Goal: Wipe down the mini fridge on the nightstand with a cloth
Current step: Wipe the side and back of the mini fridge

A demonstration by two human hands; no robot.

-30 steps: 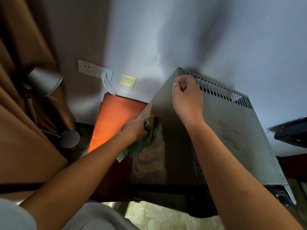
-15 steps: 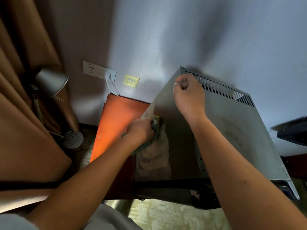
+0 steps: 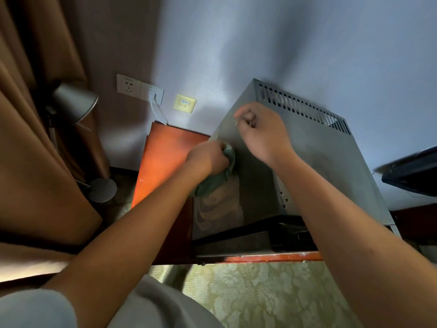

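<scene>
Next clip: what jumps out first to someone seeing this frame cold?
The grey mini fridge fills the centre-right, vent slots along its back edge by the wall. The left hand presses a green cloth against its left side, while the right hand hovers curled above its top. To the left glows the orange-red nightstand.

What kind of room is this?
Probably a hotel bedroom: a mini fridge on a wooden nightstand, heavy brown curtains and a floor lamp beside it.

One mini fridge (image 3: 331,166). One cloth (image 3: 212,182). Two hands: left hand (image 3: 207,158), right hand (image 3: 262,131). One nightstand (image 3: 163,162). One lamp (image 3: 73,102). Three wall plates (image 3: 139,89). One curtain (image 3: 35,138).
</scene>
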